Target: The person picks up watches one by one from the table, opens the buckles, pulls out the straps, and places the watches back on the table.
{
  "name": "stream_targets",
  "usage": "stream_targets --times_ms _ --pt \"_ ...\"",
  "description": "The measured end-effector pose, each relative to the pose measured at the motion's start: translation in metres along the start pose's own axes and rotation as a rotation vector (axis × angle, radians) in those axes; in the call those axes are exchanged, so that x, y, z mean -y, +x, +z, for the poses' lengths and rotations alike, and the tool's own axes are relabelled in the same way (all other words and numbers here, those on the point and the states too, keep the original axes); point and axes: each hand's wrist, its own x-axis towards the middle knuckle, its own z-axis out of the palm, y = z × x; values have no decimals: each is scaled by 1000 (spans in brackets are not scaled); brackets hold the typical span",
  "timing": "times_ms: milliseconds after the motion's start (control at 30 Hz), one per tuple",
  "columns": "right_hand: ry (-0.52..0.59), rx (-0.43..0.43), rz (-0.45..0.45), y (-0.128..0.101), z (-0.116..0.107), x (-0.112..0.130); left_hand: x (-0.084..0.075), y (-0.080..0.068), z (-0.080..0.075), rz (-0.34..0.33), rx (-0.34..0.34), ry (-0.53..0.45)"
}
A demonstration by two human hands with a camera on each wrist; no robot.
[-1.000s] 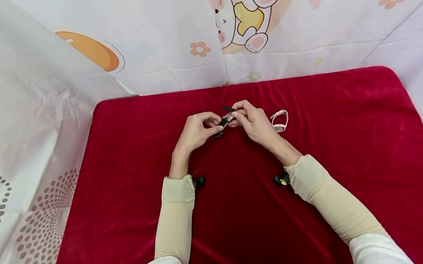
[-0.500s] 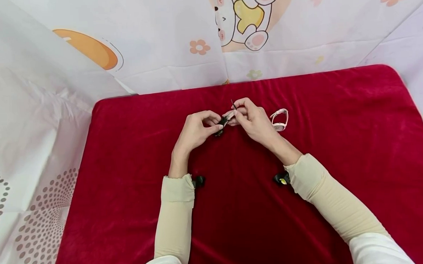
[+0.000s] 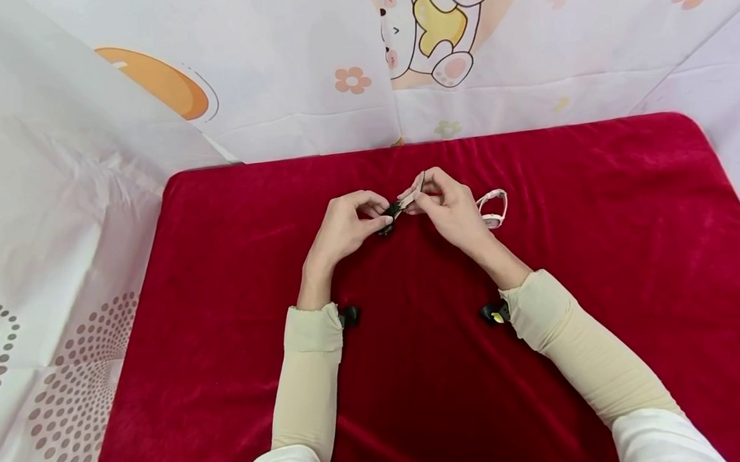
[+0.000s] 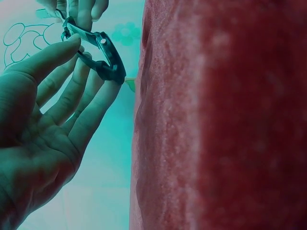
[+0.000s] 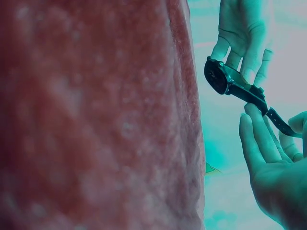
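A dark wristwatch (image 3: 388, 221) is held up between both hands over the far middle of the table. Its round face (image 5: 218, 79) shows in the right wrist view, hanging at the lower end of the band. The left hand (image 3: 343, 226) pinches the band between thumb and fingers, as the left wrist view of that hand (image 4: 53, 105) also shows. At the buckle end, the right hand (image 3: 452, 210) pinches the loose strap tail (image 5: 280, 123), which has a row of holes. Fingertips of the right hand (image 5: 278, 177) lie under the band near the buckle.
A pale pink wristwatch (image 3: 492, 221) stands on the red velvet cloth (image 3: 413, 367), just right of the right hand. Black devices (image 3: 350, 316) sit at both cuffs. A white printed curtain (image 3: 315, 116) hangs behind the table's far edge.
The strap's loose end has swung from pointing left to upright, drawn toward the right hand's fingers. The right hand has shifted slightly right; the left hand stays nearly in place.
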Motion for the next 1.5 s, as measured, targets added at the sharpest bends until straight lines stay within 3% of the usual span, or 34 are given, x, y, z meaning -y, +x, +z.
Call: stream_targets --times_ms 367,733,867,1033,1500 --pt "39 10 26 -4 -4 -2 0 -1 2 -31 17 -29" --pt "86 -7 28 -3 -1 -1 0 -1 0 -39 -10 -9" --pt "42 -16 45 -4 -2 -1 0 -1 3 -54 -16 -13" --pt "-38 -12 76 -9 -4 -4 0 -4 8 -82 22 -33" --pt "-80 -1 30 -4 -3 -2 -3 -1 11 -2 -22 -55"
